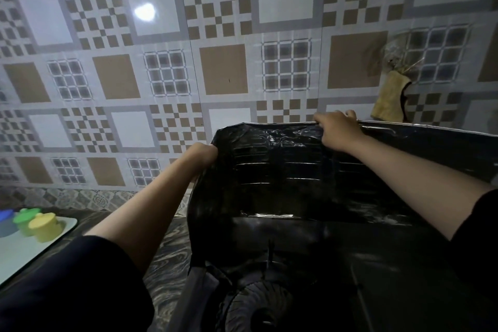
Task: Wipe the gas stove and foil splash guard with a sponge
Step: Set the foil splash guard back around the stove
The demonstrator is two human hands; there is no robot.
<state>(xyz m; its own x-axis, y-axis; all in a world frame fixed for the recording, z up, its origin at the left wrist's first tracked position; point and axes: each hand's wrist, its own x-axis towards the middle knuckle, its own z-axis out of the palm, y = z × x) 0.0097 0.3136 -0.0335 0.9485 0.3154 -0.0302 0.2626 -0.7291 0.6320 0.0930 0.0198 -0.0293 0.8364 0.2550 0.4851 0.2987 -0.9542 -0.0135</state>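
The foil splash guard (pixel 283 170) stands dark and crinkled behind and around the gas stove (pixel 310 264), whose round burner (pixel 258 304) shows at the bottom. My left hand (pixel 202 153) grips the guard's left edge near its top corner. My right hand (pixel 336 129) is closed over the guard's top edge, fingers hooked behind it. No sponge is visible in either hand.
A patterned tiled wall (pixel 215 62) rises behind the guard. A yellowish cloth (pixel 390 100) hangs on the wall at the right. On the left, a white tray (pixel 54 245) holds green, yellow and blue lidded cups (pixel 43 226) on the marbled counter (pixel 167 259).
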